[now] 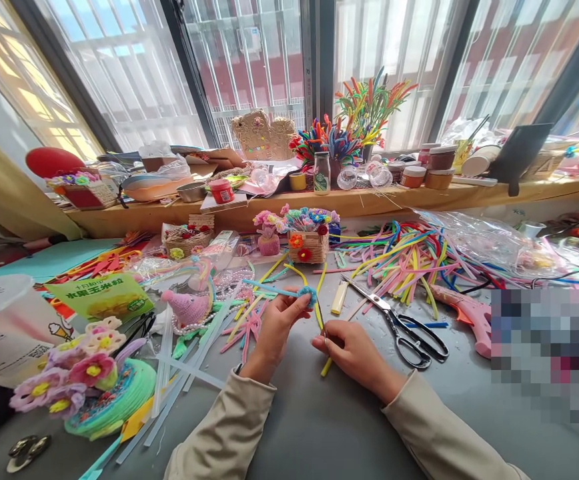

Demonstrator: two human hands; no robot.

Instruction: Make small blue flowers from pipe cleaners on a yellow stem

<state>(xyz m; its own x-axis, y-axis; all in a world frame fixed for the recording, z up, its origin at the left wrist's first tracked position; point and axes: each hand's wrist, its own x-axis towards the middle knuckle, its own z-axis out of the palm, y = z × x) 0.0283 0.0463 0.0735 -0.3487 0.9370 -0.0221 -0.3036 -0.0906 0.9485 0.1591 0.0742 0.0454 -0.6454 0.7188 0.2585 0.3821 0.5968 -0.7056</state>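
Observation:
In the head view, my left hand (282, 327) is closed, pinching a light-blue pipe cleaner (269, 287) whose right end is wound into a small curled blue bloom (309, 296). A straight length of it sticks out to the left. Just to the right and lower, my right hand (352, 350) is closed, its thumb and fingertips pinched on a thin dark strand (320, 316) that runs up to the curl. A yellow pipe cleaner (326, 367) shows below those fingers; whether they touch it I cannot tell.
Black-handled scissors (402, 327) lie to the right, beside a pink glue gun (464, 313). Behind is a heap of coloured pipe cleaners (404, 257). Clear glue sticks (167, 407), a flower piece (94, 380) and a cup (9, 333) crowd the left. A flower basket (308, 247) stands at the back.

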